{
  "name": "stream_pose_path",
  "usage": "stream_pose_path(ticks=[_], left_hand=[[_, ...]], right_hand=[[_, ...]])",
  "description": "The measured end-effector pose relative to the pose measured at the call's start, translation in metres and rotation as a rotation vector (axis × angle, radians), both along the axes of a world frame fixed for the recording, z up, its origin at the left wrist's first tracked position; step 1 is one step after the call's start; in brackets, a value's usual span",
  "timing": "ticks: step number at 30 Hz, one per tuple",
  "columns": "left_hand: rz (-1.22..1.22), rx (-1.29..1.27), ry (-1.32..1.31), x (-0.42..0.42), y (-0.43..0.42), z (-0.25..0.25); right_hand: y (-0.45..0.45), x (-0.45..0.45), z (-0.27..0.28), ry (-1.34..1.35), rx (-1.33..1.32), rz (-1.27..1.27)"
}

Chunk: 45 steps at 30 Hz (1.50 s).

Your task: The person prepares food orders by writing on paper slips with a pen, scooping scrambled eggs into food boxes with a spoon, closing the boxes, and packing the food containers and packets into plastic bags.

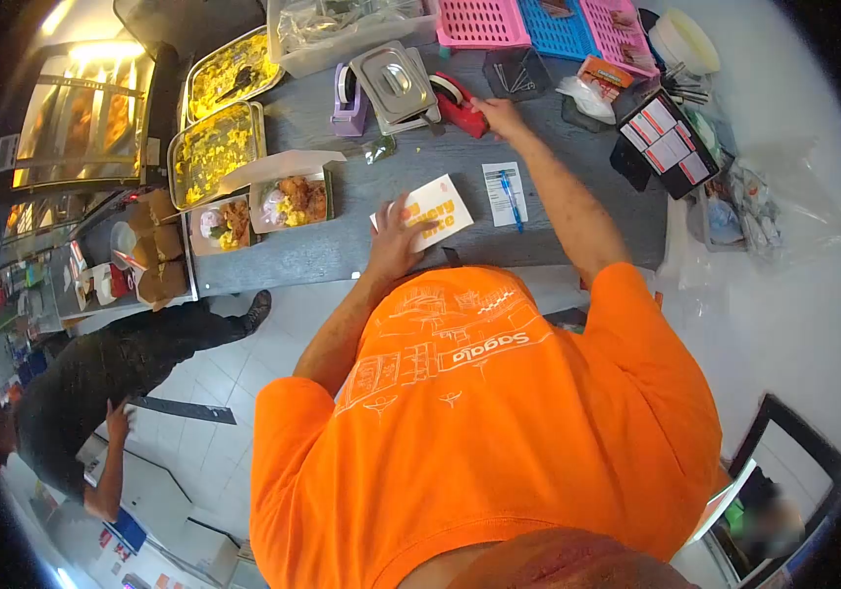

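Box of white card with yellow lettering (445, 204): 11 o'clock, near edge of dark grey counter (322, 255); left hand (398, 236) flat on it, fingers spread, released. Blue pen (511, 196) on white printed slip (494, 187): 1 o'clock. Red tape dispenser (463, 113): 12 o'clock, farther; right hand (502, 119) touches it, finger closure cannot be told. Lidded steel pan (398, 83): alongside, 11 o'clock.

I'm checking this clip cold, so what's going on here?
The person's left hand rests on a closed white box with yellow lettering, while the right hand is at a red tape dispenser further back on the table. To the left, two open boxes hold fried pieces and yellow food. A pen lies on a paper slip to the right. Another person in dark clothes is off to the left.
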State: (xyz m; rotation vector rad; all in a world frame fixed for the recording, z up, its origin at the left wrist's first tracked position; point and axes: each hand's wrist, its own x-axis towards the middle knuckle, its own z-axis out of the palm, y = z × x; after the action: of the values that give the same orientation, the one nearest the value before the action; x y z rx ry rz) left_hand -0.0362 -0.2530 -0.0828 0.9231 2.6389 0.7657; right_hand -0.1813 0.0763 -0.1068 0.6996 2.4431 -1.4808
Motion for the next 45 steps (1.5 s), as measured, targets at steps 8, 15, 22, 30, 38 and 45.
stream_pose_path(ticks=[8,15,22,30,38,45], left_hand=[[0.091,0.002,-0.044,0.002,-0.005,0.008],[0.119,0.091,-0.035,-0.019,-0.003,0.011],[0.346,-0.091,0.178,-0.009,0.02,0.066],[0.156,0.295,-0.339,-0.03,0.008,0.023],[-0.182,0.709,-0.698,-0.006,0.025,0.043],[1.222,1.057,-1.135,-0.036,-0.139,-0.07]], right_hand=[[0.056,0.028,-0.043,0.229,-0.312,0.092],[0.015,0.058,-0.062,0.306,-0.004,-0.291],[-0.117,0.158,0.059,-0.09,-0.682,-0.043],[-0.137,0.205,0.008,0.226,-0.201,-0.074],[-0.094,0.233,0.018,0.489,-0.451,-0.684],[0.106,0.27,-0.069,0.478,-0.442,-0.919]])
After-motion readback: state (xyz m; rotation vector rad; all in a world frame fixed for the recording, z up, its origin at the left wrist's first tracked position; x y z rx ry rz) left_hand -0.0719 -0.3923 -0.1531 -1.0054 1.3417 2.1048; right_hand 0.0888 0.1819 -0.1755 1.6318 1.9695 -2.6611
